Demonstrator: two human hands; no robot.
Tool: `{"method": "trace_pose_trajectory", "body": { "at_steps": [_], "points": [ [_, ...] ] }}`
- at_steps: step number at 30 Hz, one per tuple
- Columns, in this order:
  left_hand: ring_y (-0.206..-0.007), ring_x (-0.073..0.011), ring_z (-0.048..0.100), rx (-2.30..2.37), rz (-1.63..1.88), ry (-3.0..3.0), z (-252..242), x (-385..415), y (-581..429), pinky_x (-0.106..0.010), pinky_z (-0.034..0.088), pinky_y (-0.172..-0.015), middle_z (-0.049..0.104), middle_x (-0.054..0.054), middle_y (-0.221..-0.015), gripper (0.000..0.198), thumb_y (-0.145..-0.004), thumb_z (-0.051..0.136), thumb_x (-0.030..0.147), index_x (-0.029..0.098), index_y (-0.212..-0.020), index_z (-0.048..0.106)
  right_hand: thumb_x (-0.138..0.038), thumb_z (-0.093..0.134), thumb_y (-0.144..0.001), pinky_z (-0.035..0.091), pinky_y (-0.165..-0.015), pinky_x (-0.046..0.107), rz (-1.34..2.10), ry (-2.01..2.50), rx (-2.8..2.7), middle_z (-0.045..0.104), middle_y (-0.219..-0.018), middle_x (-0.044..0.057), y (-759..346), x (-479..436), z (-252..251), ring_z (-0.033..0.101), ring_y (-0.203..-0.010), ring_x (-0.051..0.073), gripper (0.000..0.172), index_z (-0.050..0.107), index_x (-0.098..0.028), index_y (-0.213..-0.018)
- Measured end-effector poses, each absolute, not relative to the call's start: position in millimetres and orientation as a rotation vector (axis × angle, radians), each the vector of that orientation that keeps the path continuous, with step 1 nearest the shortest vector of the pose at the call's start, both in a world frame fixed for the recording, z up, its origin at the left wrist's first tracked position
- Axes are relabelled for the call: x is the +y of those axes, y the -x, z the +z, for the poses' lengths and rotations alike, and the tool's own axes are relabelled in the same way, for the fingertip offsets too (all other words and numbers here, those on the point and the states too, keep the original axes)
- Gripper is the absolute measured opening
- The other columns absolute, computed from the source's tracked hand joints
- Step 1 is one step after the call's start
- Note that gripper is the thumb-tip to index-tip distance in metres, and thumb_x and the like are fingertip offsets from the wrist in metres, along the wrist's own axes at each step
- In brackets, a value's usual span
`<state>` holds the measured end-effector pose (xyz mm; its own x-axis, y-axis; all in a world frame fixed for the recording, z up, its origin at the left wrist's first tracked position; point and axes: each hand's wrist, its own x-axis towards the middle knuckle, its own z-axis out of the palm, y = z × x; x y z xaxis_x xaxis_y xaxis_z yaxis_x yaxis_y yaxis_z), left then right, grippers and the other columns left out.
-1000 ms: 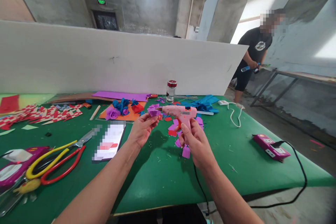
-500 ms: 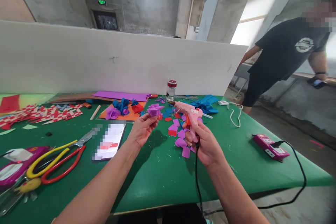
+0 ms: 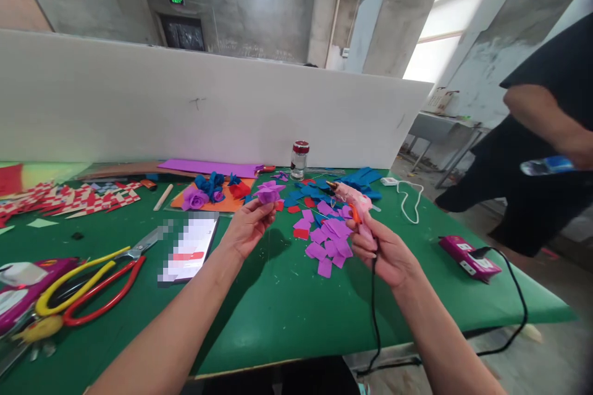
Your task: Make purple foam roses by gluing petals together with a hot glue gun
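Observation:
Between the thumb and fingers of my left hand [image 3: 246,227] is a purple paper flower [image 3: 269,192], held above the table with its petals up. My right hand [image 3: 380,245] wraps round the handle of a pink hot glue gun [image 3: 356,199], whose nozzle points up and left, apart from the flower. A black cord hangs from the grip. Below and between the hands lie several purple paper pieces [image 3: 331,237]. Blue paper pieces [image 3: 365,180] are behind the gun. Finished-looking purple, blue and red paper flowers [image 3: 197,197] rest on an orange sheet to the left.
Scissors [image 3: 99,287] and a phone [image 3: 192,250] lie on the green table [image 3: 273,333] at left. A glass jar [image 3: 299,162] stands near the white partition [image 3: 259,105]. A purple power strip [image 3: 469,257] sits right, its cord crossing the edge. A person [image 3: 551,105] with a bottle is beyond.
My right hand has drawn the glue gun to the right, away from the flower. The left hand still holds the flower. The person at right has come nearer, and a bottle now shows.

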<state>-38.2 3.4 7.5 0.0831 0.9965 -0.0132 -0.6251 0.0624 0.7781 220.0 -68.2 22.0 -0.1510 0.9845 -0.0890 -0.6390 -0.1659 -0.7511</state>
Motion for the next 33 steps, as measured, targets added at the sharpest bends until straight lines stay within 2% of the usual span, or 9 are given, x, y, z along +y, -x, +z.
{"method": "trace_pose_trajectory", "body": {
  "at_steps": [7, 10, 13, 17, 20, 23, 25, 28, 33],
  "points": [
    [-0.059, -0.0082, 0.061, 0.69, 1.367, -0.74, 7.4, 4.3, 38.5, -0.017, 0.051, -0.055, 0.072, -0.006, -0.076, 0.021, -0.06, 0.081, 0.007, 0.011, -0.079, 0.073, -0.045, 0.081, -0.063, 0.034, -0.039, 0.018, 1.135, 1.168, -0.897, 0.06, -0.065, -0.002, -294.0, -57.7, -11.0, 0.043, -0.046, 0.007, 0.038, 0.062, -0.02, -0.084],
    [-0.06, -0.0085, 0.061, 0.71, 1.368, -0.739, 7.2, 5.6, 38.8, -0.017, 0.052, -0.055, 0.072, -0.006, -0.076, 0.022, -0.06, 0.081, 0.007, 0.01, -0.081, 0.074, -0.059, 0.076, -0.058, 0.028, -0.041, 0.02, 0.866, 1.413, -0.998, 0.044, -0.051, -0.007, -321.4, -50.5, -29.7, 0.036, -0.044, 0.007, 0.046, 0.062, -0.017, -0.072],
    [-0.06, -0.009, 0.062, 0.717, 1.365, -0.734, 7.3, 6.7, 38.6, -0.017, 0.051, -0.055, 0.071, -0.006, -0.073, 0.023, -0.059, 0.082, 0.006, 0.01, -0.08, 0.074, -0.067, 0.064, -0.063, 0.027, -0.044, 0.024, 0.666, 1.649, -1.112, 0.041, -0.049, -0.006, -338.3, -45.6, -44.6, 0.036, -0.045, 0.01, 0.051, 0.063, -0.017, -0.072],
    [-0.061, -0.0097, 0.063, 0.708, 1.369, -0.734, 8.9, 5.9, 37.9, -0.018, 0.051, -0.055, 0.072, -0.007, -0.074, 0.023, -0.058, 0.082, 0.006, 0.01, -0.079, 0.074, -0.065, 0.051, -0.072, 0.027, -0.049, 0.028, 0.432, 1.916, -1.262, 0.042, -0.044, -0.003, -345.7, -44.4, -55.0, 0.043, -0.049, 0.015, 0.049, 0.063, -0.019, -0.062],
    [-0.062, -0.0098, 0.063, 0.711, 1.377, -0.737, 10.3, 4.3, 37.2, -0.018, 0.051, -0.056, 0.072, -0.008, -0.074, 0.024, -0.056, 0.083, 0.006, 0.01, -0.078, 0.074, -0.051, 0.059, -0.071, 0.028, -0.054, 0.029, 0.347, 1.91, -1.272, 0.046, -0.048, 0.0, -341.3, -48.0, -54.7, 0.047, -0.058, 0.019, 0.035, 0.06, -0.021, -0.055],
    [-0.062, -0.0098, 0.062, 0.712, 1.37, -0.75, 10.7, 3.4, 36.4, -0.017, 0.051, -0.055, 0.072, -0.007, -0.074, 0.025, -0.055, 0.085, 0.008, 0.01, -0.077, 0.074, -0.032, 0.073, -0.06, 0.031, -0.058, 0.029, 0.397, 1.635, -1.002, 0.052, -0.06, 0.002, -325.0, -50.7, -45.5, 0.048, -0.072, 0.021, 0.017, 0.059, -0.022, -0.059],
    [-0.061, -0.0096, 0.062, 0.711, 1.364, -0.759, 10.6, 3.8, 35.7, -0.017, 0.051, -0.055, 0.072, -0.007, -0.073, 0.025, -0.055, 0.085, 0.008, 0.011, -0.077, 0.075, -0.028, 0.074, -0.061, 0.034, -0.058, 0.027, 0.502, 1.429, -0.837, 0.055, -0.071, 0.001, -306.3, -46.5, -35.6, 0.048, -0.077, 0.02, 0.017, 0.061, -0.024, -0.069],
    [-0.061, -0.0098, 0.062, 0.721, 1.378, -0.764, 10.9, 5.7, 35.1, -0.016, 0.052, -0.054, 0.072, -0.006, -0.074, 0.024, -0.055, 0.084, 0.007, 0.011, -0.077, 0.075, -0.033, 0.069, -0.07, 0.036, -0.053, 0.023, 0.652, 1.318, -0.775, 0.053, -0.068, -0.002, -270.8, -26.3, -19.3, 0.047, -0.063, 0.014, 0.015, 0.061, -0.022, -0.075],
    [-0.061, -0.0101, 0.062, 0.763, 1.402, -0.753, 14.4, 6.1, 35.0, -0.017, 0.052, -0.055, 0.072, -0.006, -0.073, 0.023, -0.055, 0.083, 0.005, 0.011, -0.075, 0.074, -0.026, 0.065, -0.078, 0.04, -0.046, 0.02, 1.212, 1.018, -0.643, 0.054, -0.059, -0.002, -215.7, 19.4, 7.1, 0.045, -0.048, 0.008, 0.012, 0.06, -0.017, -0.071]
  ]
}}
